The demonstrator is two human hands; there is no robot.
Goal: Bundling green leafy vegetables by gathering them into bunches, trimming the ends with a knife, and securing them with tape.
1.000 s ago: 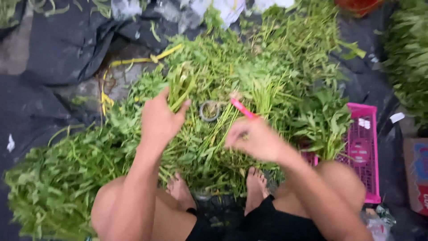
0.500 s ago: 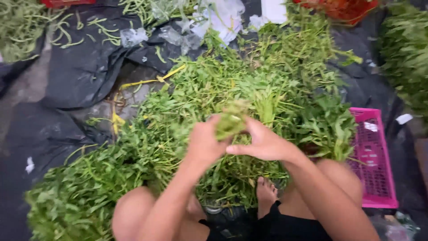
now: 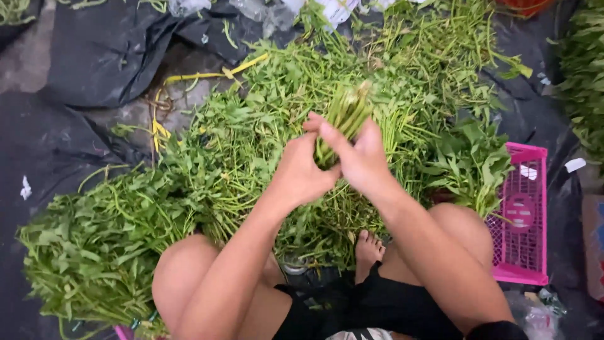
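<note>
Both my hands are closed around one upright bunch of green stalks (image 3: 346, 113), its cut ends pointing away from me. My left hand (image 3: 302, 170) grips the bunch from the left, and my right hand (image 3: 358, 157) wraps it from the right, fingers over the stems. Under the hands spreads a large heap of leafy greens (image 3: 251, 151) on black plastic sheeting (image 3: 94, 63). My bare knees and a foot (image 3: 368, 249) show at the bottom.
A pink plastic crate (image 3: 522, 220) stands at the right by my knee. Yellow straps (image 3: 207, 75) lie on the sheeting at the upper left. More greens (image 3: 585, 63) are piled at the far right, and crumpled clear plastic (image 3: 264, 9) lies along the top edge.
A second ago my hands were apart, the right one holding a pink band. They have come together and lifted a bunch of stalks higher above the heap. The band is no longer visible.
</note>
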